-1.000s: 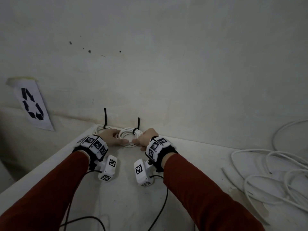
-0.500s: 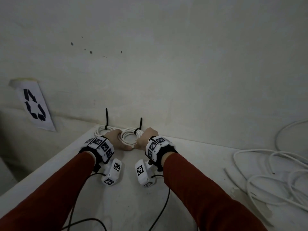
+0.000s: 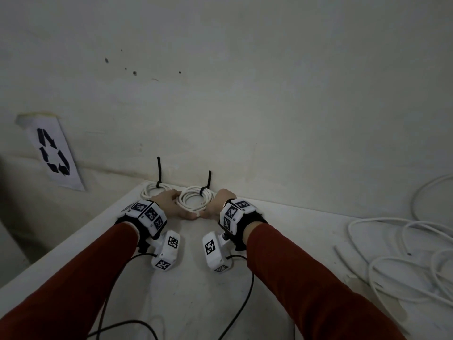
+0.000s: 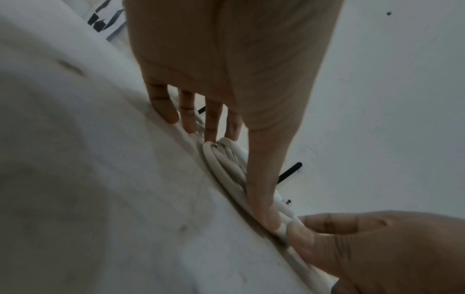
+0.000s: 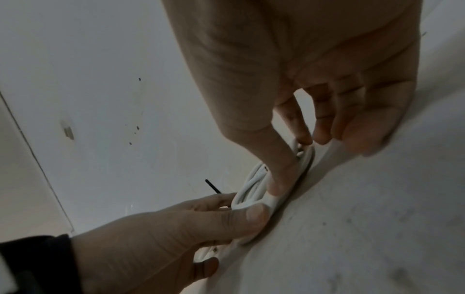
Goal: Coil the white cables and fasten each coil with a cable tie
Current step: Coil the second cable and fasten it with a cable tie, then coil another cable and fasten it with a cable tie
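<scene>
At far left we see a paper sheet (image 3: 52, 153) printed with black recycling arrows. A tied coil (image 3: 150, 190) lies by the wall. Our left hand (image 3: 169, 204) and right hand (image 3: 217, 204) flank the second round coil (image 3: 195, 201) of smooth white cable, black tie (image 3: 208, 182) upright, fingers extended, thumbs pressing its near edge on the matte table (image 3: 196, 303). Loose cables (image 3: 404, 266) sprawl right
</scene>
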The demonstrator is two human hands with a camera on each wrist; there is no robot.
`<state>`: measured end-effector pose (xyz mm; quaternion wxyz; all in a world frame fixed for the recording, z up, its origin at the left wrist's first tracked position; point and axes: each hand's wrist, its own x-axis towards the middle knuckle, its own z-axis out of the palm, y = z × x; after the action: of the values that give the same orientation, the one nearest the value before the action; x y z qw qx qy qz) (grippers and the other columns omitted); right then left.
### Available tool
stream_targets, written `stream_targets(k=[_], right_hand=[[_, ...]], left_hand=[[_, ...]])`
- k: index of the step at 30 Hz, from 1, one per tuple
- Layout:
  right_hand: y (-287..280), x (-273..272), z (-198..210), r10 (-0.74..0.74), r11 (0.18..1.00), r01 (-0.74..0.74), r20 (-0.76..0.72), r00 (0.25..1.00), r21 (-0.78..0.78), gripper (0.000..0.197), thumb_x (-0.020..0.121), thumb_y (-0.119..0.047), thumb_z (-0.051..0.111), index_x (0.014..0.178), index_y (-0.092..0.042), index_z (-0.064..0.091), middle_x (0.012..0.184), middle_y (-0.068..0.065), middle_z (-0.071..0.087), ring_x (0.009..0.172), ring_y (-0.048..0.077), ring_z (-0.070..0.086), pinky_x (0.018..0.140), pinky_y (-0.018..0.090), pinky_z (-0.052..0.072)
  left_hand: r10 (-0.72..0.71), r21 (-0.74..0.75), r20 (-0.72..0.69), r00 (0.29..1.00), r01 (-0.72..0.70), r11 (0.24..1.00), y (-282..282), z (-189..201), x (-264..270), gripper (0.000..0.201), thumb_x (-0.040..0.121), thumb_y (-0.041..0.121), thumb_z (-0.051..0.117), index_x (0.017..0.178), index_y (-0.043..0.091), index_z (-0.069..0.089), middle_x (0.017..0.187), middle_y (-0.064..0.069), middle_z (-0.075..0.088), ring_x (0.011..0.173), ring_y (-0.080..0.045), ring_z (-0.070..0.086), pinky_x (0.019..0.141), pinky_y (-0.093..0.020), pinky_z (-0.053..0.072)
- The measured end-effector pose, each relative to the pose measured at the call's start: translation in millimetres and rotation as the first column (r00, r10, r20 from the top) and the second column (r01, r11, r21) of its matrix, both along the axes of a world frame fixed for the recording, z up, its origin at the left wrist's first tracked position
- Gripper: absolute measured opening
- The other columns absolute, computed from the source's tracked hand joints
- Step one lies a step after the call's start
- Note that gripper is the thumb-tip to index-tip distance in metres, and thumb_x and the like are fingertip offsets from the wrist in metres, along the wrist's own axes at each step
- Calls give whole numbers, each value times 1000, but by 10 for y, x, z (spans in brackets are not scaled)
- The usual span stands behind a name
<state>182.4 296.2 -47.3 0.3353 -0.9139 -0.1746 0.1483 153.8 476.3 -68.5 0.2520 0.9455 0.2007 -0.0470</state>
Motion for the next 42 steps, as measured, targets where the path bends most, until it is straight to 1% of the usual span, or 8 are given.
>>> stream_targets(k=[3, 7, 11, 19, 26, 30, 35, 42], right_hand=[[73, 13, 6, 7, 999, -7, 10, 1000, -33, 63, 69, -25, 82, 123, -8, 53, 117, 12, 62, 103, 30, 63, 88, 40, 55], [107, 47, -60, 72, 992, -67, 51, 996, -103, 45, 73, -35, 78, 108, -9, 68, 98, 10, 71, 86, 28, 69, 80, 42, 59], [78, 64, -96, 22, 995, -16, 57, 998, -102, 46, 74, -38, 78, 109, -11, 66, 106, 8, 68, 100, 27, 63, 90, 37, 53], [113, 152, -80, -8, 1000, 8, -100, 995, 7, 65, 49, -19, 88, 106, -8, 59, 103, 16, 68, 90, 36, 68, 79, 52, 57], [-21, 176, 52, -38, 997, 47, -147, 988, 58, 69, 67, -11, 83, 126, 7, 51, 113, 23, 62, 98, 39, 66, 87, 52, 54], [-221, 123, 225, -76, 992, 88, -136, 988, 89, 59, 82, -18, 73, 129, 7, 48, 118, 22, 58, 105, 38, 63, 92, 50, 52], [-858, -136, 502, -136, 986, 139, -34, 990, 88, 56, 86, -22, 69, 133, -3, 47, 128, 18, 55, 111, 34, 59, 94, 45, 52], [-2408, -766, 847, -151, 984, 162, 136, 979, -73, 29, 90, -22, 64, 116, -9, 65, 106, 8, 64, 88, 20, 60, 70, 25, 48]], left_hand=[[-21, 15, 1, 1000, 21, 1000, 114, -107, 110, 135, 21, 79, 72, 138, 18, 42, 137, -1, 51, 121, -21, 50, 103, -38, 41], [-65, 6, 8, 998, 65, 998, 45, -32, 79, 106, 41, 63, 78, 130, 14, 48, 129, -4, 55, 114, -22, 53, 100, -35, 41], [-49, -49, 10, 999, 49, 998, 55, -25, 52, 108, 44, 49, 86, 137, 13, 45, 136, -3, 53, 121, -21, 50, 103, -32, 38], [-27, -25, -23, 999, 27, 999, 6, 5, 161, 93, 67, 33, 83, 142, 10, 32, 141, -3, 45, 127, -22, 45, 95, -22, 33], [55, -44, -62, 997, -57, 997, 48, 163, 114, 102, 69, 53, 76, 146, 9, 26, 149, -11, 35, 132, -29, 39, 105, -37, 38], [55, 63, 227, 972, -71, 995, -171, 367, -19, 69, 81, 40, 70, 136, 8, 43, 143, -14, 41, 128, -30, 42, 102, -36, 36], [-134, 159, 519, 844, 59, 986, -785, 560, -164, 29, 86, 21, 63, 114, 14, 60, 132, -10, 48, 122, -28, 45, 100, -37, 36], [-472, 226, 505, 722, 417, 880, -2214, 919, -402, 6, 88, 25, 61, 92, 28, 64, 96, 11, 62, 102, -15, 59, 96, -36, 42]])
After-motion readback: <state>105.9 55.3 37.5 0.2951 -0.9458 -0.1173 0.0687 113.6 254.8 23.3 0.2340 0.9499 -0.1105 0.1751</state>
